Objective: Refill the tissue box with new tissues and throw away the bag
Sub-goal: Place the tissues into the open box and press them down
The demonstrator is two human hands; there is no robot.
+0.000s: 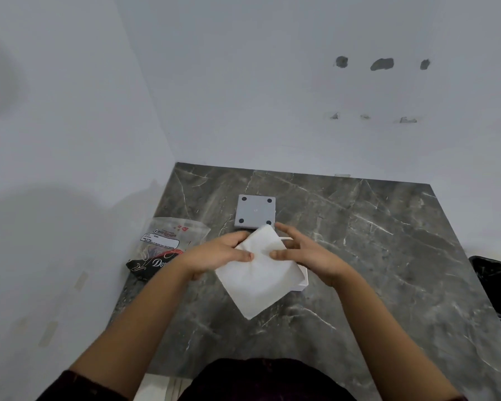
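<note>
Sagging white tissue stack (pixel 258 273) (corner drooping)

The stack of white tissues (pixel 258 273) sits tilted, corner toward the viewer, over the white tissue box (pixel 302 280), of which only a rim shows at the stack's right edge. The grey square lid (pixel 255 211), turned underside-up with four dark pads at its corners, lies flat just beyond the stack, touching its far corner. The emptied plastic bag (pixel 162 247), clear with black and red printing, lies crumpled well left of the stack.
</note>
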